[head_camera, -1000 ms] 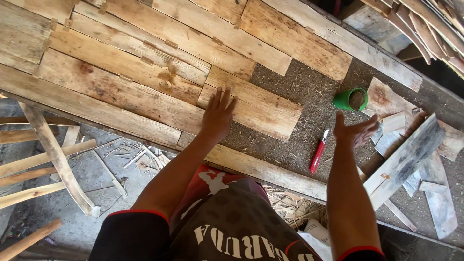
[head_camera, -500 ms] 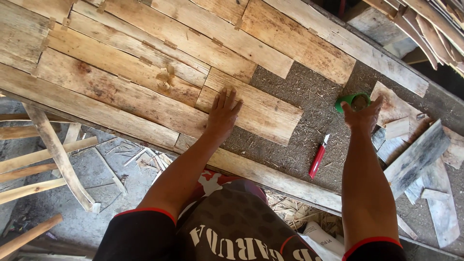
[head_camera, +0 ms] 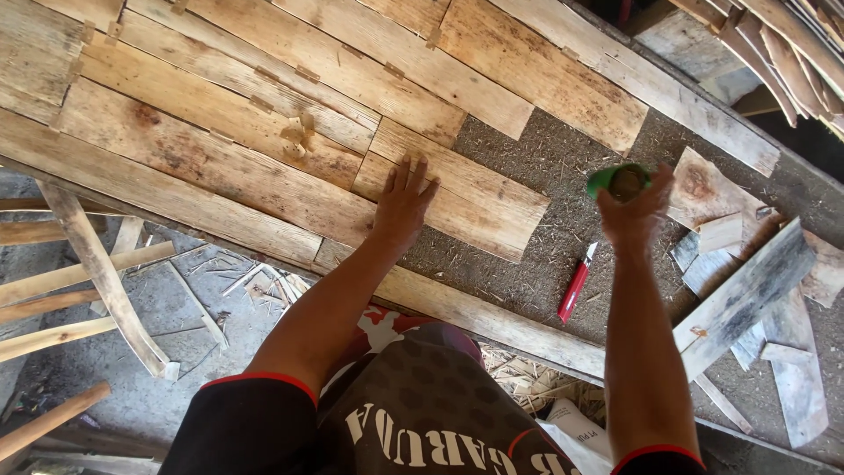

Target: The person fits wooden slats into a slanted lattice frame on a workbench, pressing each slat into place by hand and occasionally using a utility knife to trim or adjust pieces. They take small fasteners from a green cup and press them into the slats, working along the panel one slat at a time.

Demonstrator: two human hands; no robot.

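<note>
at the far left, loose wooden sticks [head_camera: 97,273] lean across the grey ground below the edge of the plank panel [head_camera: 220,132]. moving right, the left hand [head_camera: 403,207] lies flat, fingers spread, on the short plank [head_camera: 457,193] at the end of a row, holding nothing and pressing down where it lay a second ago. past the bare rough board [head_camera: 545,167], a red utility knife [head_camera: 576,283] lies untouched. above it the right hand [head_camera: 635,211], which a second ago was open and short of the green cup [head_camera: 620,180], has now closed around that cup and seems to have lifted it, though the hand hides its base. so the cup is picked up while the plank stays pinned. offcut scraps [head_camera: 747,273] lie at the right.
</note>
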